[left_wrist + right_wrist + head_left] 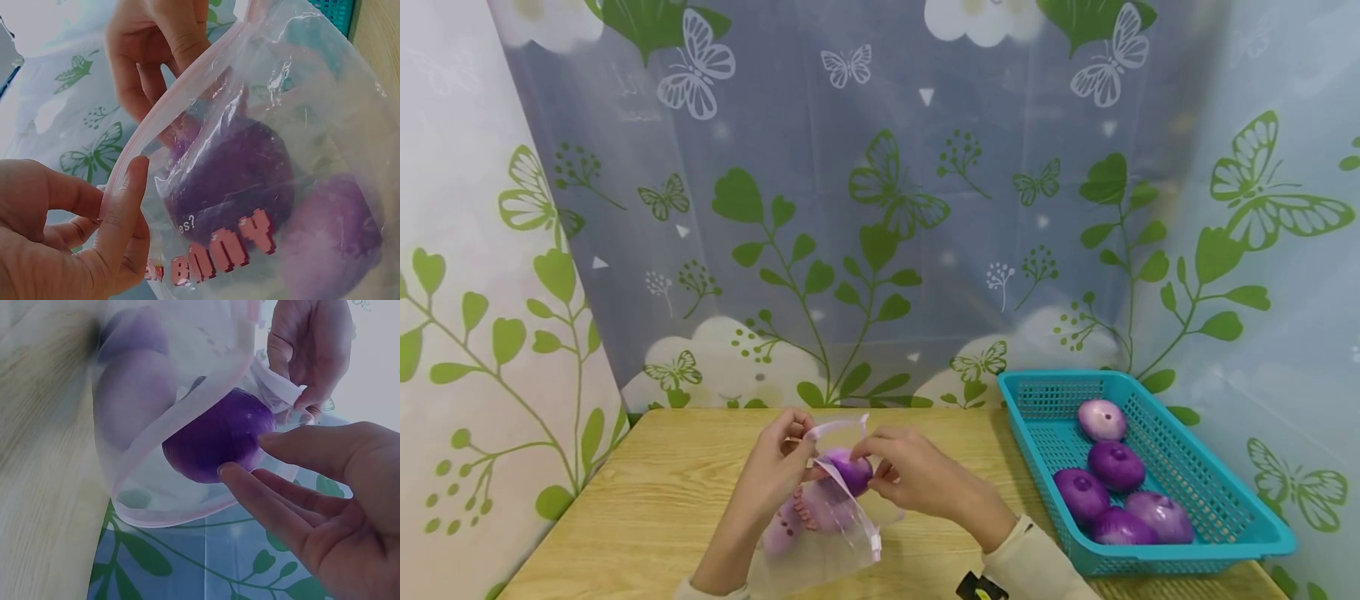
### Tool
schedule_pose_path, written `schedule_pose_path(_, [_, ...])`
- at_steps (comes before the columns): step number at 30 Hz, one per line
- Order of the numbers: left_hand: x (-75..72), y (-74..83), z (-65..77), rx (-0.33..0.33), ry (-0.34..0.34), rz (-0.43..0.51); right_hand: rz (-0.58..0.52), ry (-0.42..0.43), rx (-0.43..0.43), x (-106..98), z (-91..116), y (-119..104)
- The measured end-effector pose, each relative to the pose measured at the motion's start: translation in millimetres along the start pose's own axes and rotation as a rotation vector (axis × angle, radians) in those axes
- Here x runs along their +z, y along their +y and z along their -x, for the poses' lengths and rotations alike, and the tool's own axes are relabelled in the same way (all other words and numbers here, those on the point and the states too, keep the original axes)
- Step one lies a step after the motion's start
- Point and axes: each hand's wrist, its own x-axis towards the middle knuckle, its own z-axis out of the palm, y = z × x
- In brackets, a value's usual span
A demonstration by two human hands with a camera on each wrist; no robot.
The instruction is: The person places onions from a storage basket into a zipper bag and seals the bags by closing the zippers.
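A clear zip bag (820, 567) with a pink-edged mouth and pink printed letters lies tilted over the wooden table. My left hand (775, 462) pinches the rim of its mouth between thumb and fingers. At the opening, my right hand (917, 475) holds a purple onion (853, 472) by one end with thumb and fingertips; most of that onion is inside the rim in the right wrist view. Deeper in the bag sit other onions, among them a paler one (134, 400), seen blurred through the plastic. The white slider (876, 546) is at one end of the zip.
To the right stands a turquoise plastic basket (1026, 450) with several purple onions (1116, 467) in it. The wooden table (647, 492) reaches back to a patterned curtain (820, 350). Near my right sleeve is a small black object (981, 586).
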Motion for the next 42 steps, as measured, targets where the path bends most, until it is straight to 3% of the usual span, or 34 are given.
schedule_pose_path(14, [-0.8, 1.3, -0.2, -0.007, 0.016, -0.004, 0.008, -0.109, -0.076, 13.0, -5.7, 1.0])
schedule_pose_path(25, [-2.1, 2.5, 1.0, -0.004, 0.032, 0.009, -0.331, -0.205, 0.062, 23.3, -9.5, -1.9])
schedule_pose_path(29, [-3.4, 3.2, 1.1, -0.012, 0.034, 0.01, -0.339, -0.201, 0.101, 19.3, -7.1, -3.5])
schedule_pose_path(36, [-4.9, 5.3, 1.3, -0.018, 0.037, 0.015, -0.285, -0.171, 0.086, 15.5, -7.5, -5.8])
schedule_pose_path(42, [-5.6, 6.2, 1.0, -0.01, 0.027, 0.024, -0.315, -0.17, 0.07, 16.7, -9.2, -5.2])
